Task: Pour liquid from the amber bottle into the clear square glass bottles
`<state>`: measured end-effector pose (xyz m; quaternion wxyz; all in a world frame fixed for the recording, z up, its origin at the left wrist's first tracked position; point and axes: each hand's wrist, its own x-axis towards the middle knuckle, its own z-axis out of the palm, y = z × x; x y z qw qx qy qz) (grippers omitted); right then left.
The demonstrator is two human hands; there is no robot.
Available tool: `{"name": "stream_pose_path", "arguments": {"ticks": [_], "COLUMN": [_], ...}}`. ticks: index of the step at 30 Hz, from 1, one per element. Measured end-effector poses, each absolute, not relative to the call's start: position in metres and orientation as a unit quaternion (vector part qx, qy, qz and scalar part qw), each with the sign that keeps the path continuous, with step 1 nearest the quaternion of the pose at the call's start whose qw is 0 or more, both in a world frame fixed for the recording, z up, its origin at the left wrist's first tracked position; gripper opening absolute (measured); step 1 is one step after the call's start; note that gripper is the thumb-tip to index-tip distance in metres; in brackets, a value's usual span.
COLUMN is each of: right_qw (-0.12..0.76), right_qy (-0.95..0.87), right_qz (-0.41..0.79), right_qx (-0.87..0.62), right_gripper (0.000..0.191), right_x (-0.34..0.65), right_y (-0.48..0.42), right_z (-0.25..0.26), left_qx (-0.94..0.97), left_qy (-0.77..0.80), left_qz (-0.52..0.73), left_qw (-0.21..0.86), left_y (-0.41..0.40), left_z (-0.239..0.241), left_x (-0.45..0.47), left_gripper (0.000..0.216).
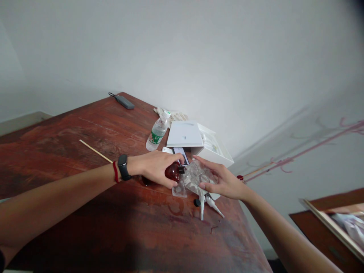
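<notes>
Your left hand (pixel 157 166) is holding the dark reddish bottle (pixel 172 172) tilted over the wooden table (pixel 159 231), its black neck pointing toward the clear plastic (pixel 196 174), where your right hand (pixel 220 180) is spreading thumb and fingers wide.

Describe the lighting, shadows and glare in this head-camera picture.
Head view: small highlights glint on the reddish-brown bottle; head view: soft shadows of the pink coat rack fall on the wall; head view: a dark shadow lies across the near part of the wooden table.
</notes>
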<state>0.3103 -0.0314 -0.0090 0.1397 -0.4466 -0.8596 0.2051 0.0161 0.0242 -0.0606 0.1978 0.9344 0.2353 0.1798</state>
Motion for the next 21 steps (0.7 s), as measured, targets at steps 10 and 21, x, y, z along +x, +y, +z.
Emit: {"name": "stream_pose_path", "arguments": {"ticks": [10, 21], "right_qw": [0.137, 0.133], "right_qy": [-0.86, -0.865], "right_qz": [0.208, 0.2], "right_qx": [-0.446, -0.44], "right_gripper": [0.085, 0.084], "right_x": [0.3084, 0.3081], "right_y": [-0.0323, -0.0325], "right_z": [-0.0062, -0.0054], "left_qx": [0.936, 0.933], "left_qy": [0.235, 0.235], "left_qz": [0.179, 0.183], "left_qw": [0.194, 0.203], "left_y": [0.024, 0.0234], "left_z": [-0.0608, -0.0604], "left_x": [0.0161, 0.0155], "left_gripper": [0.061, 0.062]}}
